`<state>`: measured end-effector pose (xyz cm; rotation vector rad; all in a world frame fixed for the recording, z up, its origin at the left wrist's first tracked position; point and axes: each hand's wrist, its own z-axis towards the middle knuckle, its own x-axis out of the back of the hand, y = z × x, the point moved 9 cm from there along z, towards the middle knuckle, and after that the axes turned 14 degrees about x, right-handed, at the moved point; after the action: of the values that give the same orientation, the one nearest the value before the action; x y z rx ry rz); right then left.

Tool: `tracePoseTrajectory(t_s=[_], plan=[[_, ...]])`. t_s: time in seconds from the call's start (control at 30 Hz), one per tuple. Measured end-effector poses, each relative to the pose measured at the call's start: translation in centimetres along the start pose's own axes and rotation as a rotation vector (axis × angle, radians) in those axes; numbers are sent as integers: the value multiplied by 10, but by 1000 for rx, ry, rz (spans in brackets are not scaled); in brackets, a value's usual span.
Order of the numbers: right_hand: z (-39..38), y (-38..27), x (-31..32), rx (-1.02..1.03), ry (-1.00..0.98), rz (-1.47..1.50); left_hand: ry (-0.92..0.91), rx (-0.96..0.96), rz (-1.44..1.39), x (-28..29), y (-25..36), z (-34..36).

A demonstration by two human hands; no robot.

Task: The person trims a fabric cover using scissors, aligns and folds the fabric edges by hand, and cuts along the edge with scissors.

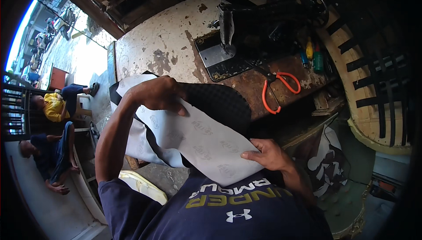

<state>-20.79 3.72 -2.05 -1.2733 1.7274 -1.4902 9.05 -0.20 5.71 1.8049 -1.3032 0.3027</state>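
Head view: L hand [156, 95] grasps upper edge of pale printed sheet [206, 143], R hand [270, 154] pinches its R edge, thumb on top. Sheet betw. hands, near torso; black textured material [215, 101] just behind. Step prob. handling/aligning sheet; next move calls for steady edges, approx. flat, clear of orange-handled cutters [273, 77].

Head-worn fisheye view, looking down, near the left hand [157, 93] and right hand [269, 153], worktable [145, 37] beyond
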Motion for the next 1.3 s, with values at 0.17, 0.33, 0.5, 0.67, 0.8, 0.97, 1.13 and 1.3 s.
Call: tracePoseTrajectory(t_s=[0.17, 0.33, 0.5, 0.67, 0.8, 0.97, 1.13, 1.3], plan=[[46, -85, 10, 566, 411, -84, -196, -279, -24, -30, 101, 6], [33, -35, 4, 262, 432, 174, -227, -257, 145, -33, 121, 41], [18, -14, 12, 272, 593, -70, -297, -243, 189, -54, 115, 107], [15, 28, 10, 154, 840, 109, -229, -127, 312, -51, 99, 145], [15, 25, 16, 196, 876, 115, -135, -165, 329, -52, 101, 157], [16, 15, 21, 130, 818, 61, -114, -90, 334, -55, 100, 162], [17, 4, 24, 217, 829, 16, -86, 101, 322, -57, 92, 162], [16, -2, 28, 286, 828, -84, -85, 146, 312, -57, 92, 164]])
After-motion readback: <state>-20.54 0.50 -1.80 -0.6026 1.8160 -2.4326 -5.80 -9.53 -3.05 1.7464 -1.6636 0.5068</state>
